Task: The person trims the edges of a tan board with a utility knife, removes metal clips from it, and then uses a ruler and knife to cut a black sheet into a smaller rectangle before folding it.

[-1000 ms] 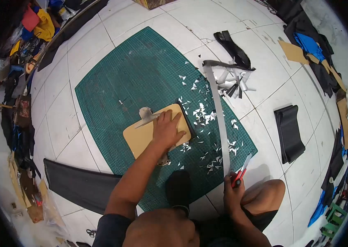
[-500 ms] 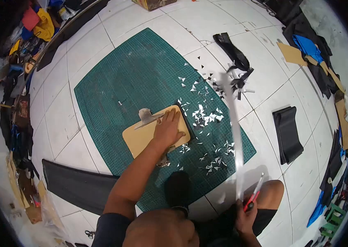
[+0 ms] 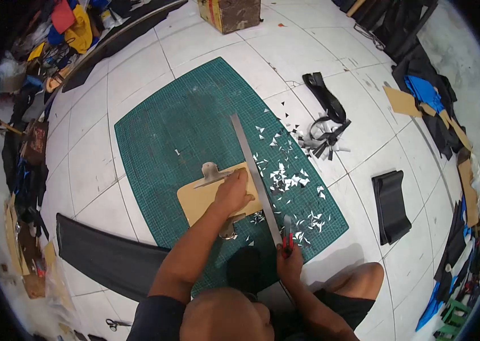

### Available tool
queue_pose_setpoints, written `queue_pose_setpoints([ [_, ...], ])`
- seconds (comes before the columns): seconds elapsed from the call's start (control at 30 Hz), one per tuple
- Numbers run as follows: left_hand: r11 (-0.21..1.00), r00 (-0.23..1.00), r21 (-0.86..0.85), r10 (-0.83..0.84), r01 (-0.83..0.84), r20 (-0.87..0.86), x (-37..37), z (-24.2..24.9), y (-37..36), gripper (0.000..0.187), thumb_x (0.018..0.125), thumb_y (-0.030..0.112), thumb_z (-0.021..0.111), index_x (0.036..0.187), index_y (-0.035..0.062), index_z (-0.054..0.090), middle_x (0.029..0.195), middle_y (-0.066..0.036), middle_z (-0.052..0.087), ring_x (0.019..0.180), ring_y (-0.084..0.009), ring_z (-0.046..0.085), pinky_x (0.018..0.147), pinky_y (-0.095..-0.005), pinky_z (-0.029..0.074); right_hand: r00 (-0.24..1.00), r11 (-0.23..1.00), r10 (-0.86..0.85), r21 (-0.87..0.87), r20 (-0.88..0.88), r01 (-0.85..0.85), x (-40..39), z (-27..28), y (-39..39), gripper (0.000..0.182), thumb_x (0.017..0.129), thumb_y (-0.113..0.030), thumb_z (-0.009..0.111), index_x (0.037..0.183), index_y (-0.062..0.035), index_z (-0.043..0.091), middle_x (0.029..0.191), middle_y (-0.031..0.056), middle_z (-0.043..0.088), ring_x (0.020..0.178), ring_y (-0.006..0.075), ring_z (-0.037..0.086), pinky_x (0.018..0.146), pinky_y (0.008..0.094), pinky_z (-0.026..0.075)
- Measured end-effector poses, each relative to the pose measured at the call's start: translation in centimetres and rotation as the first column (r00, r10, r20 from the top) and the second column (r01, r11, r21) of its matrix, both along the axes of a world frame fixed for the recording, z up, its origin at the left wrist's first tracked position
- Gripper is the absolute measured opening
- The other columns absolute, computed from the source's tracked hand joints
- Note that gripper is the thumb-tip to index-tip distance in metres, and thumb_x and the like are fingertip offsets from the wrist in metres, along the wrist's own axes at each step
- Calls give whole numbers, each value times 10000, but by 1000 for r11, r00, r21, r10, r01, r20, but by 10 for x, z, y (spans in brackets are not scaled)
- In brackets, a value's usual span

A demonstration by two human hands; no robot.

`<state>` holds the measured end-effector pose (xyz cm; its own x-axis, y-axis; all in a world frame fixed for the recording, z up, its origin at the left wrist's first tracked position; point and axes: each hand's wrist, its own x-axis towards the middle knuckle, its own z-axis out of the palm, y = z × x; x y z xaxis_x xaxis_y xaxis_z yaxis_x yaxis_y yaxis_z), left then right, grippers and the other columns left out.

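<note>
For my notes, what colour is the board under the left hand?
The board is tan, seen in the head view.

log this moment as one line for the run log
left hand: on board | right hand: holding ruler and cutter | ruler: along board's right edge, contact unclear | scraps: on mat, right of board

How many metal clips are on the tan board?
2: far clip and near clip, at opposite edges of the tan board. The left arm may hide others.
</note>
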<state>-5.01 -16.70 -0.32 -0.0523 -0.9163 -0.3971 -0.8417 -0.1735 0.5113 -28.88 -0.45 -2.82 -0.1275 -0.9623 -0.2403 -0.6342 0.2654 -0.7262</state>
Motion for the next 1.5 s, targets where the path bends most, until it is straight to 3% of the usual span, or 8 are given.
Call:
queue_pose_setpoints([
  [0.13,988,998,-140,-58,59,8,0,-3,3,916,703,313,851,1414,7,360,1421,-189,456,1338,-360,435,1087,-454,425,991,994,101,-42,-88,-105,-6,-17,7,269,888,-260,709,994,-36,603,835,177,644,769,367,625,708,474,455],
  [0.3,947,989,-293,-104,130,103,-1,-23,8,975,680,365,864,1439,12,364,1473,-151,414,1384,-337,392,1111,-498,397,997,989,39,-137,-74,-49,4,-8,9,198,886,-192,710,946,-42,596,767,131,645,727,353,630,685,466,432],
  [0.43,959,988,-253,-100,127,115,0,-33,6,1039,685,446,845,1482,24,329,1517,-142,367,1415,-331,356,1124,-544,367,1000,991,11,-134,26,-8,3,-13,7,176,870,-154,726,929,-44,603,729,111,639,707,332,638,726,462,420],
  [0.53,961,982,-236,-107,142,154,-2,-30,7,1002,707,437,829,1477,27,336,1527,-163,351,1400,-366,373,1142,-457,360,996,989,28,-140,-83,-39,2,-20,6,175,864,-149,728,944,-43,614,731,109,637,692,317,634,698,450,419],
  [0.63,971,982,-195,-109,139,156,-2,-28,4,1007,714,440,826,1486,31,327,1538,-159,339,1405,-361,369,1144,-458,361,993,970,50,-232,-104,-73,5,-15,7,177,870,-155,721,964,-48,615,755,103,631,721,318,624,709,444,400],
  [0.93,973,975,-166,-129,159,181,-3,-16,2,1015,714,458,825,1494,36,332,1549,-149,334,1417,-348,349,1145,-447,363,1000,999,21,-50,-5,-21,1,-27,13,225,890,-247,709,947,-61,596,792,81,604,760,297,583,771,447,343],
  [1.13,980,981,-140,-122,144,151,-3,-18,0,1005,709,432,835,1486,26,344,1546,-162,333,1413,-361,348,1159,-452,338,989,991,37,-125,-147,-55,5,-28,14,268,890,-294,712,936,-58,593,784,122,599,784,342,569,758,465,340],
  [1.5,980,976,-69,-178,187,129,-1,-13,-9,1092,647,434,875,1485,-2,329,1546,-174,315,1422,-368,319,1168,-453,322,997,999,-36,39,66,33,2,-17,13,309,887,-311,722,948,-25,625,794,151,639,765,339,611,770,450,402],
])
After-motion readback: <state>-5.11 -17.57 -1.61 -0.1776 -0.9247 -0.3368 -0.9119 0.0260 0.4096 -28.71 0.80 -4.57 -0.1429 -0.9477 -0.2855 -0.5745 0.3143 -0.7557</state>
